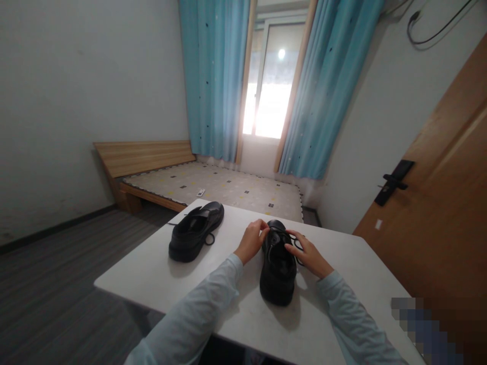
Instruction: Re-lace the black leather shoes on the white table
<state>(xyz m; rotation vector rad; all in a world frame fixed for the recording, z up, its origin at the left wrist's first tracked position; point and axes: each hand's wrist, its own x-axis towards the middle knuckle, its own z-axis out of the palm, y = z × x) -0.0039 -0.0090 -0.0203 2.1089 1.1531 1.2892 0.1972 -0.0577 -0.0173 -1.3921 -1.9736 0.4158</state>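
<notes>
A bed [243, 187] with a pale patterned mattress and a wooden headboard spans the middle of the frame, behind the work. A wooden door [437, 197] fills the right side, and blue curtains [216, 76] hang at top centre. Below the bed, a white bench [140, 281] runs across the lower part of the frame. On it stand two black shoes: one shoe [186, 248] left of centre, toe to the upper right, and the handled shoe [277, 286] just right of centre, toe to the top. The left hand [251, 242] touches the handled shoe's upper on its left, fingers bent close together; the right hand [311, 256] meets it from the right, fingers parted. Whether either pinches anything, I cannot tell. Thinnest are the dark laces [213, 238], one loop beside the left-of-centre shoe.
</notes>
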